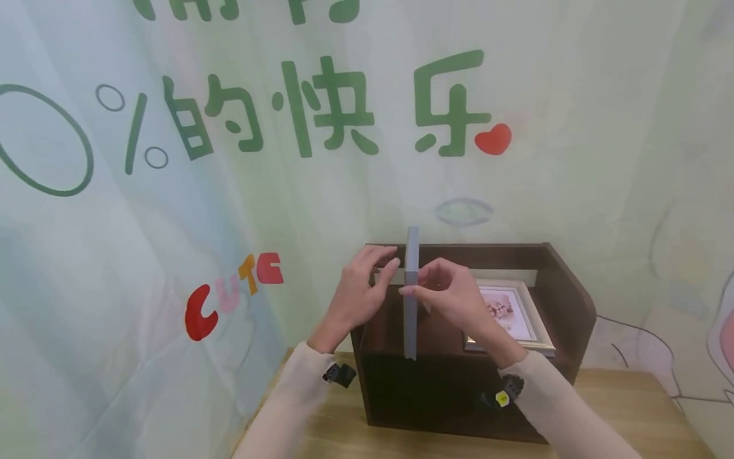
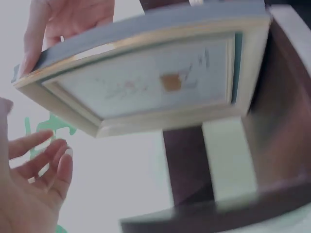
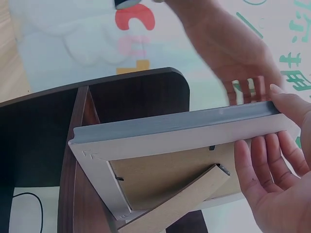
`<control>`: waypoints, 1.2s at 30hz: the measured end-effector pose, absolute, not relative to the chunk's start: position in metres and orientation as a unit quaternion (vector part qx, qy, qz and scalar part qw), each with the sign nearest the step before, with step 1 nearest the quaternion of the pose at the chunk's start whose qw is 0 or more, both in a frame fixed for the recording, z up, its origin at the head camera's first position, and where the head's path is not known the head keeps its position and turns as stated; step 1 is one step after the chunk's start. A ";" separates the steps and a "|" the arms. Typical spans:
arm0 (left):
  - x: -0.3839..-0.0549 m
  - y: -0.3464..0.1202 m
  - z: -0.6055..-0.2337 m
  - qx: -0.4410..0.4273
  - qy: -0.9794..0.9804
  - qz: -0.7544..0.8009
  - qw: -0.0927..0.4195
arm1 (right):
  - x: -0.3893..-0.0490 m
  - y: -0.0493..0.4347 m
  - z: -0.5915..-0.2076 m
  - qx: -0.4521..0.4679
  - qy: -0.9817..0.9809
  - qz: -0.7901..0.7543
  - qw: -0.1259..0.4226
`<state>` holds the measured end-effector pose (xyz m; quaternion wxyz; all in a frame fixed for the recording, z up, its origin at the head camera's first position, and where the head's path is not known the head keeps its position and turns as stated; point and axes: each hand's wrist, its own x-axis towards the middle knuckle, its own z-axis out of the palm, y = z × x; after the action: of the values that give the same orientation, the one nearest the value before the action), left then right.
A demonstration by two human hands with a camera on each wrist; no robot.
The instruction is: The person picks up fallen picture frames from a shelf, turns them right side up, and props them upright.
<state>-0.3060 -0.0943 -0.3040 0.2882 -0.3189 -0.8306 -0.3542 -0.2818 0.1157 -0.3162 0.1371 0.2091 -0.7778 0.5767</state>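
Edge-on in the head view, a picture frame point(image 1: 411, 293) stands upright over the left part of a dark brown shelf point(image 1: 424, 389). My right hand point(image 1: 453, 294) pinches its near edge between thumb and fingers. Just left of the frame, my left hand point(image 1: 362, 287) is raised with loosely bent fingers, apart from it. The left wrist view shows the picture side point(image 2: 141, 82), pale with a small orange-brown shape. In the right wrist view the brown backing board point(image 3: 155, 170) and its tilted stand leg point(image 3: 177, 201) face my right hand.
A second picture frame point(image 1: 536, 319) with a pink flower print lies on the shelf's right side. The shelf stands on a light wooden table point(image 1: 619, 398), against a pale printed curtain point(image 1: 344, 191). Raised side panels point(image 1: 573, 287) bound the shelf top.
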 end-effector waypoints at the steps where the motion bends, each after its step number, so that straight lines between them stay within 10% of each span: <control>1: -0.305 -0.096 -0.301 -0.336 -0.834 -0.329 0.290 | -0.282 0.116 -0.317 0.213 -0.777 0.576 0.137; 13: -0.305 -0.098 -0.279 -0.443 -0.848 -0.090 0.276 | -0.284 0.120 -0.323 0.220 -0.788 0.557 0.144; 36: -0.310 -0.085 -0.276 -0.466 -0.847 -0.096 0.237 | -0.291 0.156 -0.345 0.218 -0.858 0.434 0.168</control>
<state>-0.3102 -0.0851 -0.2760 0.2370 -0.4657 -0.8472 -0.0962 -0.2905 0.1564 -0.3453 0.1677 0.2177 -0.8580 0.4339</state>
